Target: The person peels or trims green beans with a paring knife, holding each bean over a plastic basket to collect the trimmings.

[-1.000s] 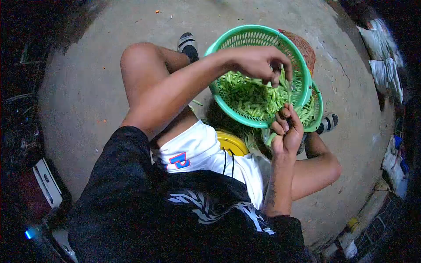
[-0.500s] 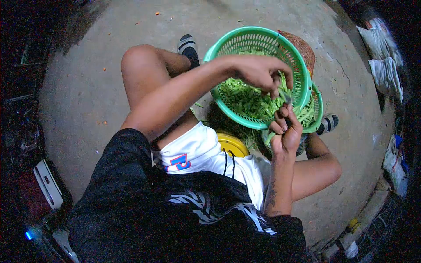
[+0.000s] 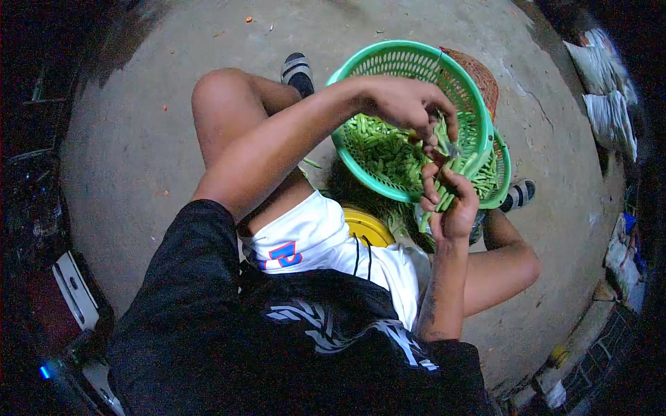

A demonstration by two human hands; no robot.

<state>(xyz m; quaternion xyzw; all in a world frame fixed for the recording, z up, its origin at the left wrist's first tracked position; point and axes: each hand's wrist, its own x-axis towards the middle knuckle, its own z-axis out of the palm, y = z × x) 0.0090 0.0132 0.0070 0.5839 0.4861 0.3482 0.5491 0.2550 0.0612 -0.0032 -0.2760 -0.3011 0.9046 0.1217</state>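
My left hand point(image 3: 413, 107) reaches over the large green plastic basket point(image 3: 371, 182), its fingers curled downward around a small knife. A grey blade point(image 3: 454, 150) shows between the two hands, with green pieces right above it under my left fingers. Close below, my right hand point(image 3: 454, 208) is palm up, its fingers bent around a bunch of slender green beans point(image 3: 446, 197). The fingertips of both hands nearly meet at the blade. Cut green beans point(image 3: 381, 149) are heaped inside the basket.
A second green basket point(image 3: 505, 173) with beans stands under the right side. Behind it lies a reddish-brown mesh sack point(image 3: 475, 73). A yellow round object point(image 3: 368, 225) sits between my legs. White sacks point(image 3: 610, 125) line the right edge; a few scraps lie on the concrete floor point(image 3: 139, 180).
My right hand has turned its fingers more open, showing the beans in its palm. My left hand has moved slightly left and up, its fingers now close to the blade.
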